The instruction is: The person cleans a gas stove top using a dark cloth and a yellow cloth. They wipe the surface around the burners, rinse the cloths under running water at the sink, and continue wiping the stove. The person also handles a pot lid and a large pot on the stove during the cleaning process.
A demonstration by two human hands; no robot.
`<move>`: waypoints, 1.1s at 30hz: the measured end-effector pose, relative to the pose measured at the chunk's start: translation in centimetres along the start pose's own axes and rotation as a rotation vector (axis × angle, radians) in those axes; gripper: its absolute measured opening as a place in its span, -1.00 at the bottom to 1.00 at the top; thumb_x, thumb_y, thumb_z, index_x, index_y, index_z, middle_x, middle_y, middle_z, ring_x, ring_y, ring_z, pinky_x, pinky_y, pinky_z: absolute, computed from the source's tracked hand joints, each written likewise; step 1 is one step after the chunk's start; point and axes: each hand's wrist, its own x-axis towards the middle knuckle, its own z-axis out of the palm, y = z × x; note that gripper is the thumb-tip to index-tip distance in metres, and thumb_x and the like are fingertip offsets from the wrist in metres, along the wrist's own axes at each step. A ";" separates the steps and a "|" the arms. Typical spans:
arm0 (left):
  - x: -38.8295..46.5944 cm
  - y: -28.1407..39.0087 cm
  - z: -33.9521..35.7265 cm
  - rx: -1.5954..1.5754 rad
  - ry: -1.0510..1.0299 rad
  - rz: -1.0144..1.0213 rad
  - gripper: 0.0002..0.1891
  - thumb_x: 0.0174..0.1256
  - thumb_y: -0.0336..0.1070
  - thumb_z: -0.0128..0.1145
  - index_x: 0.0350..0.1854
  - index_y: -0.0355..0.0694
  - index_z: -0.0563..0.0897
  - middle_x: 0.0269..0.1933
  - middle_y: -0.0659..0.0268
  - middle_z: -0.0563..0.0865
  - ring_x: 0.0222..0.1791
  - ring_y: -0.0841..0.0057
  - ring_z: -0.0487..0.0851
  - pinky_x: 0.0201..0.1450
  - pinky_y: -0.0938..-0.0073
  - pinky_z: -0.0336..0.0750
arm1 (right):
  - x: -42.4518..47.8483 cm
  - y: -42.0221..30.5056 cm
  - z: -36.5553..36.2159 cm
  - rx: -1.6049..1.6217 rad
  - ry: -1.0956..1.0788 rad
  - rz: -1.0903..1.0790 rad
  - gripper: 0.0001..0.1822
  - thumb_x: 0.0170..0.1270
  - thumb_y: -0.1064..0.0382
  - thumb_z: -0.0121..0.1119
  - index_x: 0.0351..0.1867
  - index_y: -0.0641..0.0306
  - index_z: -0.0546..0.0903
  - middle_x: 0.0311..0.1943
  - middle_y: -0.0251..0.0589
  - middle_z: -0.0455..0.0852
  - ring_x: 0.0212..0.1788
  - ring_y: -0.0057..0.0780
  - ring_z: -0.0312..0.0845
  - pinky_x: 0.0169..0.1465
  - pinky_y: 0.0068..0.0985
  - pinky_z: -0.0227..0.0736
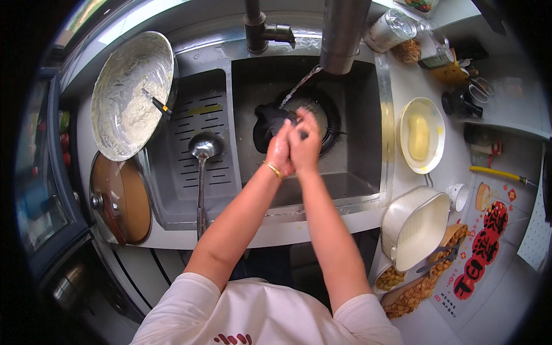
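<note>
Over the right sink basin [363, 142], my left hand [280, 151] and my right hand [307, 140] press together, blurred by motion. A gold bangle is on the left wrist. Whether anything lies between the palms cannot be told. Just beyond and left of the fingers is a bunched dark cloth [269, 123]. A stream of water [299, 86] falls from the wide metal spout [340, 39] onto the area beside the cloth. Behind the right hand, a round black-rimmed object [334, 125] rests on the basin floor, partly hidden.
Left stand a metal bowl of floury mixture [144, 116], a ladle [201, 172] on the drainer [215, 82] and a glass lid [133, 202]. Right are an oval dish with yellow contents [440, 138], a white strainer basket [414, 233], a can [388, 34] and scissors [478, 90].
</note>
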 end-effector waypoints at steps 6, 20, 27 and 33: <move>-0.9 -2.1 2.0 0.318 0.147 -0.015 -0.59 0.44 -0.01 -0.08 0.17 -0.15 0.49 0.14 0.31 0.57 0.13 0.46 0.54 0.15 0.40 0.45 | 2.5 0.7 -1.9 -0.240 -0.062 -0.024 -0.68 0.01 0.36 0.19 -0.12 0.14 0.62 0.27 0.00 0.43 0.41 -0.07 0.14 0.45 -0.26 -0.06; 1.6 0.7 0.2 0.115 0.276 0.067 -0.59 0.26 0.12 0.18 -0.21 -0.18 0.64 -0.24 0.33 0.67 -0.32 0.49 0.60 -0.23 0.39 0.51 | -2.8 0.2 0.4 0.174 -0.085 0.119 -0.62 0.13 0.35 0.18 0.04 0.13 0.66 0.33 0.03 0.35 0.43 -0.06 0.10 0.43 -0.21 -0.04; 2.4 -0.3 0.7 0.014 0.143 0.081 -0.64 0.30 -0.06 0.18 -0.08 -0.28 0.60 -0.19 0.29 0.69 -0.19 0.42 0.68 -0.17 0.30 0.60 | 2.2 1.1 -0.9 0.397 -0.037 0.313 -0.45 0.20 0.18 0.18 0.23 0.29 0.48 0.40 0.02 0.21 0.42 -0.23 0.12 0.38 -0.41 0.05; 2.3 -0.2 -1.1 -0.219 0.001 0.123 -0.81 0.34 -0.22 0.13 -0.10 -0.16 0.61 -0.16 0.23 0.70 -0.21 0.40 0.69 -0.09 0.33 0.60 | 0.0 1.0 -0.6 0.966 -0.060 0.796 -0.55 0.16 0.34 0.06 0.13 0.37 0.50 0.01 -0.10 0.61 0.04 -0.32 0.54 0.15 -0.41 0.42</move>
